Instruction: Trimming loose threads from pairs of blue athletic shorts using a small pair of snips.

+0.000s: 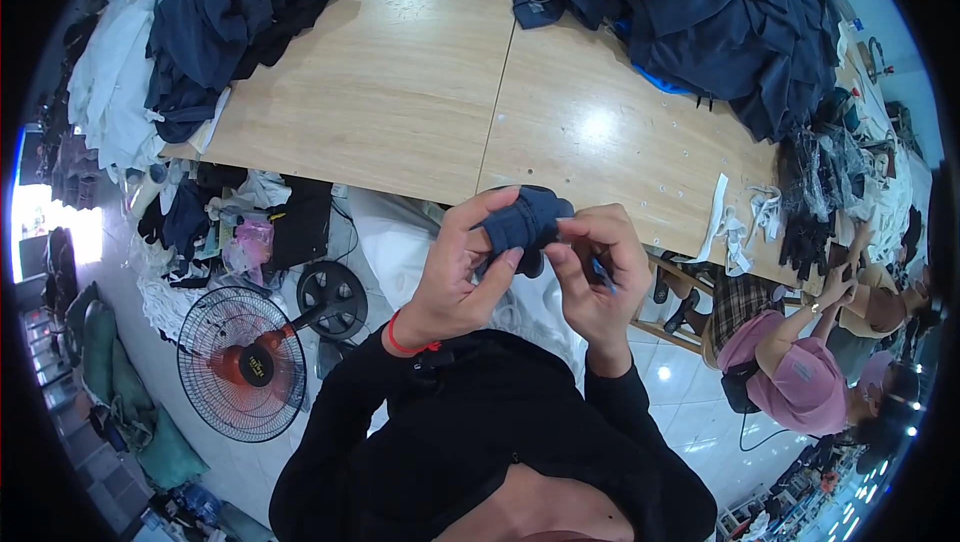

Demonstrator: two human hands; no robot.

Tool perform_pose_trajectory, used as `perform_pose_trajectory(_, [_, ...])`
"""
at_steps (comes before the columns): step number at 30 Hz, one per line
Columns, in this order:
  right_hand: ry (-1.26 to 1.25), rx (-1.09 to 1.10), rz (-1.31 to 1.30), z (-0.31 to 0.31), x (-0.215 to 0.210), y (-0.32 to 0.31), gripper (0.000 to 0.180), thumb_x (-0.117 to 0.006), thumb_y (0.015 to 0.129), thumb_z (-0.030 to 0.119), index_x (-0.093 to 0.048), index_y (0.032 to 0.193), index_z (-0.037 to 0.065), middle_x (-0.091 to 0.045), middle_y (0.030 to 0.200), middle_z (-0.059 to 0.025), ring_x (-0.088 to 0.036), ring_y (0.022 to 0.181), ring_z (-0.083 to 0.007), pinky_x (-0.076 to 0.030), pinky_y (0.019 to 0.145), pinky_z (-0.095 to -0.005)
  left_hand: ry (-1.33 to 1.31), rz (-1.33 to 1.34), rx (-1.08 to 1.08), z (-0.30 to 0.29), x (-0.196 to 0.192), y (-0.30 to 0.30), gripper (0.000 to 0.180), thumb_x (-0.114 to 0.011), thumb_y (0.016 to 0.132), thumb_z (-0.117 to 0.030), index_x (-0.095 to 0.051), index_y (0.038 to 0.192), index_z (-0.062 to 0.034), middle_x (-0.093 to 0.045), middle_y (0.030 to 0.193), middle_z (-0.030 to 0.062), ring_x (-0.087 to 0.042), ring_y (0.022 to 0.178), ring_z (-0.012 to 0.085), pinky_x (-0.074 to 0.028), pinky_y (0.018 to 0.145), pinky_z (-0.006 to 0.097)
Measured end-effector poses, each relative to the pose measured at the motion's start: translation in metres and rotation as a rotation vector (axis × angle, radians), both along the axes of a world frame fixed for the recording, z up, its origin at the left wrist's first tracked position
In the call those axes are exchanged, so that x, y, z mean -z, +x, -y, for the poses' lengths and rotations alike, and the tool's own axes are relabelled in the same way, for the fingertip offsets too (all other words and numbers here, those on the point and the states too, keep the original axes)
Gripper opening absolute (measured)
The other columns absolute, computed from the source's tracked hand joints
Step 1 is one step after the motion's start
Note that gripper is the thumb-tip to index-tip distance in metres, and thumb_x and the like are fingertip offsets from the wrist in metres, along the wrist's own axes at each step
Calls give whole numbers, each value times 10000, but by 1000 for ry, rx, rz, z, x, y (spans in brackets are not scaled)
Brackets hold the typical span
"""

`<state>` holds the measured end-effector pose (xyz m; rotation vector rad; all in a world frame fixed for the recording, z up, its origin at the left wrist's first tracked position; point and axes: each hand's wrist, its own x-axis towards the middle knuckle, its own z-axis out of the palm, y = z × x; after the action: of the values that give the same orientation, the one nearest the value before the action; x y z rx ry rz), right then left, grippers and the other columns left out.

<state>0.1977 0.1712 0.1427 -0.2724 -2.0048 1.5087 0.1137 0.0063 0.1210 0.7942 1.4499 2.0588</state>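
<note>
A folded piece of navy cloth [522, 225], with a stitched band across it, is held up in front of my chest, just off the near edge of the table. My left hand [462, 267] is closed around its left side, the thumb pressed on the lower edge and the index finger along the top. At the cloth's right edge, my right hand [603, 264] has thumb and forefinger brought together in a pinch. Something narrow and blue [600, 270] shows among the right hand's fingers; most of it is hidden.
Ahead is a wooden table [400, 92] with heaps of navy garments [715, 22] at the far left and right. White cloth strips [735, 227] lie at its right edge. A standing fan [245, 362] is at my left. A person in pink [790, 372] sits at the right.
</note>
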Motion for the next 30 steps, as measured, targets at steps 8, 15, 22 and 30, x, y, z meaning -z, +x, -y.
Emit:
perform_pose_trajectory(8, [138, -25, -27, -2, 13, -5, 148, -785, 990, 55, -657, 1051, 11, -637, 1003, -83, -583, 762, -120, -474, 650, -240, -161, -314, -10, 5, 5, -1, 650, -581, 1002, 158, -302, 1577, 38, -593, 1470, 263, -675, 1300, 271, -534, 1098, 363])
perform_pose_trajectory(15, [47, -38, -24, 0, 7, -6, 107, -728, 1012, 6, -626, 1044, 3, -616, 1017, -101, -624, 813, -148, -517, 669, -255, -148, -391, -131, -3, 9, -1, 615, -643, 961, 120, -442, 1535, 29, -744, 1280, 188, -770, 1028, 248, -595, 857, 337])
perform_pose_trajectory(22, [57, 6, -7, -8, 14, -4, 114, -730, 1015, 21, -622, 1048, 5, -594, 1038, -90, -622, 814, -143, -519, 683, -251, -234, -409, -23, 4, 11, -5, 639, -596, 980, 167, -349, 1558, 52, -605, 1449, 239, -698, 1259, 248, -558, 1027, 326])
perform_pose_trajectory(30, [61, 467, 267, -98, 104, -24, 125, -674, 1083, 150, -627, 1070, 35, -602, 824, 10, -553, 701, -83, -458, 637, -251, -88, 124, -8, 14, -7, -5, 754, -615, 1000, 100, -194, 1615, -13, -668, 1316, 242, -704, 1174, 229, -563, 990, 334])
